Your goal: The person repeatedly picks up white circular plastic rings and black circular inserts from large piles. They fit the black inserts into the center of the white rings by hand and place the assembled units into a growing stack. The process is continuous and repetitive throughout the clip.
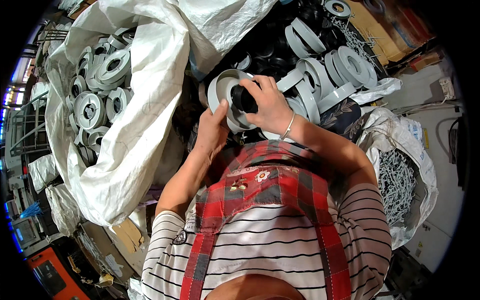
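Observation:
My left hand (211, 131) grips the near left rim of a grey plastic ring-shaped part (218, 90), its thumb over the edge. A round black plastic piece (243, 99) is in the fingers of my right hand (270, 107), held at the centre of the grey part. Whether the black piece is seated there or only touching, I cannot tell. Just right of my right hand, several loose grey rings (312, 82) lie heaped together. Behind them is a pile of black round pieces (277, 62), partly in shadow.
At the left stands a big white woven sack (165, 75) holding several grey flanged parts (90, 111). On the right, another sack (425, 170) is full of screws (395, 185). More screws (352, 37) lie beside cardboard (375, 30) at the far right. An orange machine (57, 275) is at lower left.

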The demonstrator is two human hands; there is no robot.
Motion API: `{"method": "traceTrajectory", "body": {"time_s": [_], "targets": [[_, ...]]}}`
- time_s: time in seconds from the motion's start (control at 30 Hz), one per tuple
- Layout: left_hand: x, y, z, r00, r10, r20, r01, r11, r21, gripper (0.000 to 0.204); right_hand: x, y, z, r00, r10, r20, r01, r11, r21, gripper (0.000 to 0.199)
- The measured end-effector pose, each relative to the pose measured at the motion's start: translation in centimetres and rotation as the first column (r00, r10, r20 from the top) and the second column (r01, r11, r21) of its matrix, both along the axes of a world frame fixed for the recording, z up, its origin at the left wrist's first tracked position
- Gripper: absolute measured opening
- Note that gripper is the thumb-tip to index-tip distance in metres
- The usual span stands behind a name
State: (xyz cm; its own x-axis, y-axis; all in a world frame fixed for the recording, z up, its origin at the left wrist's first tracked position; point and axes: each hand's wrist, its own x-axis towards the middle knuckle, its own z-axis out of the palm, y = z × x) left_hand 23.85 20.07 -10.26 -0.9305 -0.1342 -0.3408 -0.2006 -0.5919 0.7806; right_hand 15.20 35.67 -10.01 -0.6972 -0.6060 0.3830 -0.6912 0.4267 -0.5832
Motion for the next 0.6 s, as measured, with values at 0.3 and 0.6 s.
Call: {"method": "traceTrajectory", "body": {"time_s": [0.3, 0.6], "targets": [[1.4, 0.0, -1.5, 0.988, -0.1, -0.117, 0.077, 0.979, -0.191, 0.047, -0.7, 0.0, -0.9, 0.796, 0.031, 0.605, 0.086, 0.983, -0.163, 0.07], [2.0, 0.0, -1.1, 0.983, -0.101, -0.152, 0.038, 0.929, -0.368, 0.044, -1.0, 1.5, -1.4, 0.79, 0.166, 0.59, -0.101, 0.985, -0.142, 0.079]]}}
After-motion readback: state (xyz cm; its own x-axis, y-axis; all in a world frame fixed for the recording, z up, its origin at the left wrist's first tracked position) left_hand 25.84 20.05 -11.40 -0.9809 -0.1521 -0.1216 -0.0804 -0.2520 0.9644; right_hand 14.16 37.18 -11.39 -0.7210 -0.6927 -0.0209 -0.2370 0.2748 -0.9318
